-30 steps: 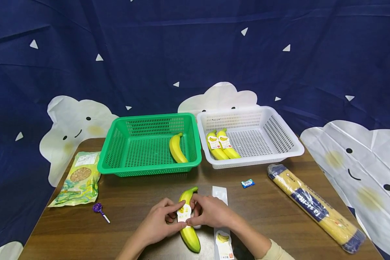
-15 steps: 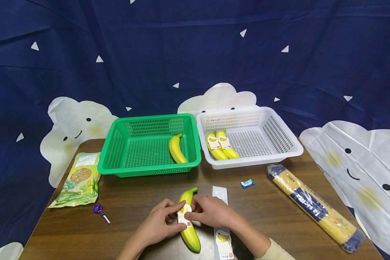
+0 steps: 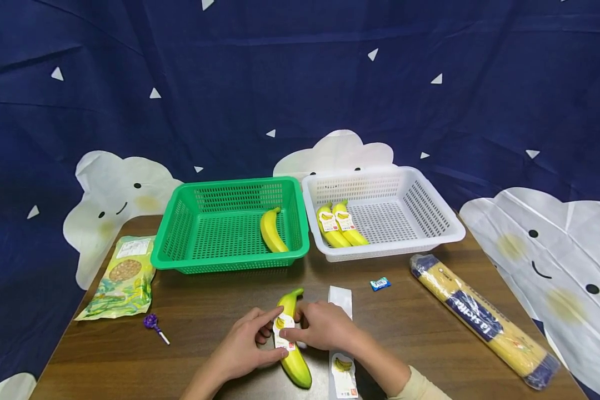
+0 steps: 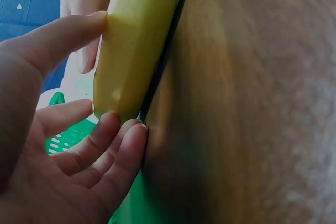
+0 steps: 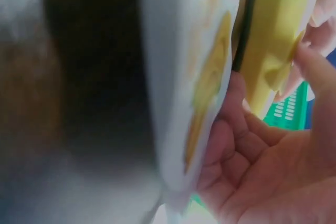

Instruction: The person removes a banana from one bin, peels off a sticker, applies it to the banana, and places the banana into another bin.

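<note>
The banana [image 3: 291, 339] under the hands is yellow with a green tip, and it carries a white label [image 3: 282, 332] with a small yellow banana picture and a red mark. The counter [image 3: 205, 311] is dark brown wood grain. One basket [image 3: 230, 225] is green, the other basket [image 3: 385, 208] is white. The backdrop [image 3: 300, 83] is dark blue with white triangles and smiling white clouds. The spaghetti pack [image 3: 482, 319] is yellow with dark blue bands.
</note>
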Motion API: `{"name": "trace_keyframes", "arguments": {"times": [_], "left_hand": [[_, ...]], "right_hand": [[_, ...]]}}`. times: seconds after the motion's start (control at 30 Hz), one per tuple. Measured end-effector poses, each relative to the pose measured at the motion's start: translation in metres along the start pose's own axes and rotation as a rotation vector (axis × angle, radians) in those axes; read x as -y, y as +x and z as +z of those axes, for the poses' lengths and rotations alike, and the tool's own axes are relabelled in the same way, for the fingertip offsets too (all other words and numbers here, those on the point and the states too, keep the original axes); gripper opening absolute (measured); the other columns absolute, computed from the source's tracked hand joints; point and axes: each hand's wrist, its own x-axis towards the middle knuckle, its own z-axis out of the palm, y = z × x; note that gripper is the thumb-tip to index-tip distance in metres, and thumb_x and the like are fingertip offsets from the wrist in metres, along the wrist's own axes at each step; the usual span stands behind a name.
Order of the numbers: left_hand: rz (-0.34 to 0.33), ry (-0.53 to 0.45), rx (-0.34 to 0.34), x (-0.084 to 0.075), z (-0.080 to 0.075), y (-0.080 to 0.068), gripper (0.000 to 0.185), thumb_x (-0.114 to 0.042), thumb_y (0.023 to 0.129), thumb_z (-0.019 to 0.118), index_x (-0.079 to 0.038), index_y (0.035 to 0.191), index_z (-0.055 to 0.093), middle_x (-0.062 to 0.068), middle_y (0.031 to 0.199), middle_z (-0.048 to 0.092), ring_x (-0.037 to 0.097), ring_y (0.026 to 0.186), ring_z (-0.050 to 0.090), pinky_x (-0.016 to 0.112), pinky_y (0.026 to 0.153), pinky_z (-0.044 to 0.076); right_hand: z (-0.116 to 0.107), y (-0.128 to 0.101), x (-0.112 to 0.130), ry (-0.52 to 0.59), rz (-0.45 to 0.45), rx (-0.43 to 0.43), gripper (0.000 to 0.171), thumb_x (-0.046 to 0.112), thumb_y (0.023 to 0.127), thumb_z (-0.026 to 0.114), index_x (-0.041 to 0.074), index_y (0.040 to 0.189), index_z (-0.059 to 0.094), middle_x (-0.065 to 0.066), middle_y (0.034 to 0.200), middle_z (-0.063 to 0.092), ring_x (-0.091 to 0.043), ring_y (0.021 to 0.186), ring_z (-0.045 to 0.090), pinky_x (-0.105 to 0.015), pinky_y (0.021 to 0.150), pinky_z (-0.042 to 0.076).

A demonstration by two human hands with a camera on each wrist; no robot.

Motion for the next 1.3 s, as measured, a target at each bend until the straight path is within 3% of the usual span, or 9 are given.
{"name": "trace_keyframes", "arguments": {"times": [0.17, 0.4, 0.7, 0.83, 1.07, 1.3], "left_hand": [[-0.007, 0.010, 0.006, 0.000, 0.001, 0.000, 0.077, -0.048, 0.076, 0.078, -0.016, 0.141, 0.051, -0.003, 0.095, 0.051, 0.010, 0.078, 0.054, 0.023, 0.069, 0.050], [0.011, -0.041, 0.062, 0.003, -0.003, 0.000, 0.081, -0.042, 0.076, 0.081, -0.013, 0.143, 0.046, -0.001, 0.099, 0.053, 0.012, 0.082, 0.055, 0.024, 0.071, 0.051], [0.022, -0.035, 0.090, 0.001, -0.015, 0.010, 0.061, -0.026, 0.086, 0.073, -0.011, 0.140, 0.049, 0.000, 0.104, 0.057, 0.015, 0.091, 0.057, 0.026, 0.075, 0.052], [0.007, -0.056, 0.048, -0.004, -0.019, 0.015, 0.051, -0.026, 0.090, 0.070, -0.010, 0.136, 0.053, 0.001, 0.106, 0.059, 0.016, 0.092, 0.058, 0.028, 0.075, 0.052], [0.040, -0.079, -0.090, -0.015, -0.028, 0.024, 0.036, -0.023, 0.091, 0.069, -0.011, 0.124, 0.062, 0.003, 0.103, 0.063, 0.012, 0.086, 0.061, 0.027, 0.071, 0.053], [0.121, 0.006, -0.208, -0.039, -0.047, 0.049, 0.024, -0.024, 0.091, 0.068, -0.021, 0.114, 0.067, -0.006, 0.104, 0.063, 0.007, 0.091, 0.060, 0.028, 0.076, 0.052]], "right_hand": [[0.003, 0.000, 0.005, -0.054, 0.030, -0.011, 0.057, 0.078, 0.074, 0.057, 0.022, 0.082, 0.057, 0.011, 0.066, 0.050, -0.009, 0.059, 0.048, -0.029, 0.051, 0.039], [0.003, 0.000, 0.005, 0.076, 0.079, 0.008, 0.041, 0.064, 0.080, 0.063, 0.023, 0.080, 0.060, 0.011, 0.066, 0.054, -0.008, 0.059, 0.049, -0.029, 0.051, 0.039], [-0.001, -0.002, 0.005, 0.164, 0.094, -0.009, 0.034, 0.049, 0.084, 0.065, 0.020, 0.071, 0.056, 0.010, 0.059, 0.046, -0.006, 0.050, 0.040, -0.026, 0.045, 0.031], [-0.001, -0.003, 0.005, 0.169, 0.097, -0.047, 0.030, 0.046, 0.083, 0.065, 0.021, 0.069, 0.055, 0.011, 0.058, 0.044, -0.006, 0.049, 0.038, -0.026, 0.043, 0.029], [0.001, -0.003, 0.001, 0.190, 0.079, -0.138, 0.026, 0.043, 0.083, 0.067, 0.023, 0.069, 0.057, 0.010, 0.057, 0.046, -0.006, 0.048, 0.038, -0.026, 0.043, 0.029], [-0.001, -0.005, -0.003, 0.281, 0.062, -0.085, 0.028, 0.045, 0.083, 0.068, 0.021, 0.073, 0.059, 0.010, 0.060, 0.051, -0.005, 0.050, 0.042, -0.025, 0.046, 0.033]]}}
